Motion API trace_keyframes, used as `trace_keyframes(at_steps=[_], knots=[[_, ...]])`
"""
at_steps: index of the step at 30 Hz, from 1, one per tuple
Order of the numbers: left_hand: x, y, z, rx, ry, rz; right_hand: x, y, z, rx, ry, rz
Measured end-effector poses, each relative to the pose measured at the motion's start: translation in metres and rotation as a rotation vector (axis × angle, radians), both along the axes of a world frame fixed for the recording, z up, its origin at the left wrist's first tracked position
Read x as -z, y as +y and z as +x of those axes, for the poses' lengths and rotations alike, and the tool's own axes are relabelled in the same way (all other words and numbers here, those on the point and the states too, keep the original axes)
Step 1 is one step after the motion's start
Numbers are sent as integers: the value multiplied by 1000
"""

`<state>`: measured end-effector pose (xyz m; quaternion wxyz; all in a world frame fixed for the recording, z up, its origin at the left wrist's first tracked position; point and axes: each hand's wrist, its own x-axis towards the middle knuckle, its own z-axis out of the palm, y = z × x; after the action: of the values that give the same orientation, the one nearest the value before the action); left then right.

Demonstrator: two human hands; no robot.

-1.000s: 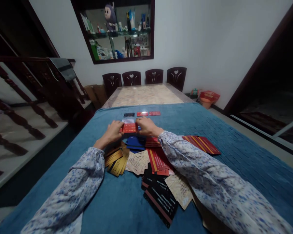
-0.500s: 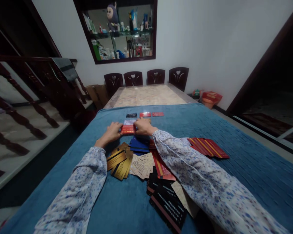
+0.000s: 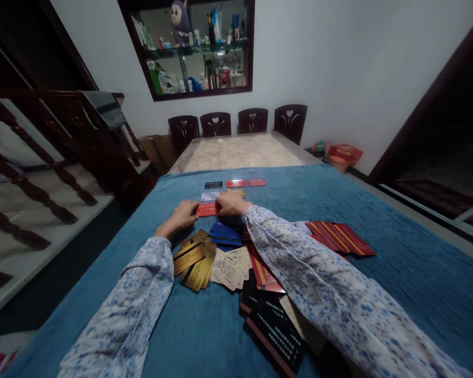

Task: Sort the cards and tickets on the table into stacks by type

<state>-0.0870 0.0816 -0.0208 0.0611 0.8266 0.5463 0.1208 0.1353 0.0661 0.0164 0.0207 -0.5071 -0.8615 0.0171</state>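
A red card lies flat or nearly flat on the blue cloth, between my two hands. My left hand pinches its left edge, fingers bent. From the other side my right hand grips the right end and hides that part. Just beyond the red card is a pale card, and a gold card shows partly behind my right hand. The back row has a black card and two red cards, one of them glossy.
Nearer me lie fanned gold cards, blue cards, cream cards and black cards. Dark red cards spread at the right, beyond my right sleeve. Chairs stand at the table's far end.
The red card between my hands has come down from a slightly raised, tilted pose to a flatter one. Both hands stay at its ends. The camera view has shifted slightly.
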Motion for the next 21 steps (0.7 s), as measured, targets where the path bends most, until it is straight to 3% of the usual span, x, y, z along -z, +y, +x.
trace_keyframes(at_steps=[21], knots=[[-15,-15,8,-59,177,-138,-10,-5,-2,-1,-41,-33]])
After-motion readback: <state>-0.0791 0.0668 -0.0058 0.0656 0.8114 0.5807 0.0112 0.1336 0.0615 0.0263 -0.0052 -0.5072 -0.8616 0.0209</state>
